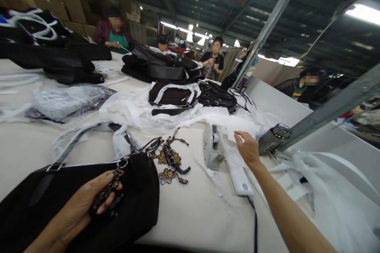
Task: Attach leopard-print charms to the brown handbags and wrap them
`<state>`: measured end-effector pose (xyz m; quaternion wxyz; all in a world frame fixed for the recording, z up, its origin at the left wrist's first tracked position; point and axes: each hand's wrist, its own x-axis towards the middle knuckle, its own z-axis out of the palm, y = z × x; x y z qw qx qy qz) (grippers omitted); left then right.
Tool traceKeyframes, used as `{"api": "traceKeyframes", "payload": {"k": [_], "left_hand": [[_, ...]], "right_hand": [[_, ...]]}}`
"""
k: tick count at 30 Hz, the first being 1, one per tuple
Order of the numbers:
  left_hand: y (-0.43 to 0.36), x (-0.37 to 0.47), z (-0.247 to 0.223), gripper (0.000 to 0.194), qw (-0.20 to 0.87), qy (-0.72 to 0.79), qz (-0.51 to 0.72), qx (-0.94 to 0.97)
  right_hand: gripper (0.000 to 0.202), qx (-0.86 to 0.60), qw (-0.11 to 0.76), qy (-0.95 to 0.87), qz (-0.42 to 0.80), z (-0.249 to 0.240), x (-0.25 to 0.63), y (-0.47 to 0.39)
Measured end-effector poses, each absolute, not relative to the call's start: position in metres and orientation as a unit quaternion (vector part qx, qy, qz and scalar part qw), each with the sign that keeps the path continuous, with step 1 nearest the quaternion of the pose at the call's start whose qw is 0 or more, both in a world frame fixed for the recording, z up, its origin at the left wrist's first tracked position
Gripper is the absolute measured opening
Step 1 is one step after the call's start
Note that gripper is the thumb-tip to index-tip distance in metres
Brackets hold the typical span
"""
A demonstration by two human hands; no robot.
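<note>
In the head view, my left hand (99, 193) is closed around a dark, leopard-patterned bag charm (115, 178), whose metal ring hangs by the strap end of a black handbag (139, 193). The bag lies on the table at lower left, its handle (69, 148) partly wrapped in white material. Beside it rest several loose flower-shaped leopard charms (168, 176) with dark cords. My right hand (247, 148) reaches over white sheets (233, 132), fingers partly bent and apart, with nothing plainly held. Left of it stands a white tape dispenser (210, 150).
A white power strip (242, 184) trails a black cable. A dark metal flask (274, 138) stands by a slanted metal post (329, 114). Black bags (166, 71), dark straps (218, 97) and plastic wrap (69, 102) lie farther back. Several co-workers (213, 61) are beyond the table.
</note>
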<state>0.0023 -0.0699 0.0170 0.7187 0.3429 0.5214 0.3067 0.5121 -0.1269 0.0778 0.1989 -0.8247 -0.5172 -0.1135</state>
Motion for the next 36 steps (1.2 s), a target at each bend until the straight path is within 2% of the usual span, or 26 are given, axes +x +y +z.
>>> {"api": "traceKeyframes", "payload": {"k": [2, 3, 4, 8, 10, 14, 16, 18, 20, 22, 27, 29, 36], "left_hand": [[-0.070, 0.002, 0.015, 0.025, 0.714, 0.491, 0.324, 0.380], [-0.071, 0.002, 0.014, 0.025, 0.714, 0.482, 0.328, 0.389], [-0.071, 0.003, 0.014, 0.023, 0.714, 0.482, 0.328, 0.388], [-0.071, 0.006, 0.018, 0.024, 0.674, 0.519, 0.318, 0.418], [-0.070, 0.004, 0.020, 0.033, 0.571, 0.561, 0.301, 0.519], [-0.078, 0.001, 0.034, 0.050, 0.226, 0.560, 0.347, 0.717], [-0.093, 0.009, 0.047, 0.050, 0.158, 0.520, 0.397, 0.740], [-0.114, 0.026, 0.063, 0.041, 0.207, 0.480, 0.418, 0.743], [-0.137, 0.050, 0.077, 0.030, 0.329, 0.438, 0.396, 0.736], [-0.155, 0.076, 0.086, 0.028, 0.446, 0.401, 0.357, 0.717], [-0.173, 0.125, 0.091, 0.068, 0.619, 0.356, 0.273, 0.644], [-0.173, 0.137, 0.088, 0.074, 0.667, 0.337, 0.247, 0.617], [-0.160, 0.161, 0.073, 0.042, 0.736, 0.308, 0.301, 0.522]], "right_hand": [[0.033, -0.749, 0.282, -0.587, -0.124, 0.088, 0.463, -0.141], [0.030, -0.716, 0.285, -0.630, -0.096, 0.093, 0.439, -0.148], [0.028, -0.699, 0.259, -0.665, -0.057, 0.096, 0.417, -0.155], [0.021, -0.760, 0.013, -0.644, 0.084, 0.089, 0.372, -0.177], [0.018, -0.807, -0.038, -0.580, 0.101, 0.074, 0.376, -0.184], [0.011, -0.837, 0.022, -0.532, 0.128, 0.042, 0.398, -0.195], [0.005, -0.838, 0.051, -0.523, 0.145, 0.034, 0.402, -0.196], [0.010, -0.837, 0.079, -0.515, 0.168, 0.034, 0.401, -0.195], [0.013, -0.832, 0.106, -0.507, 0.198, 0.041, 0.396, -0.193], [0.017, -0.822, 0.143, -0.496, 0.242, 0.051, 0.388, -0.191], [0.027, -0.736, 0.311, -0.448, 0.402, 0.085, 0.360, -0.190], [0.029, -0.708, 0.340, -0.453, 0.422, 0.097, 0.348, -0.190], [0.026, -0.674, 0.352, -0.474, 0.444, 0.118, 0.315, -0.195]]}}
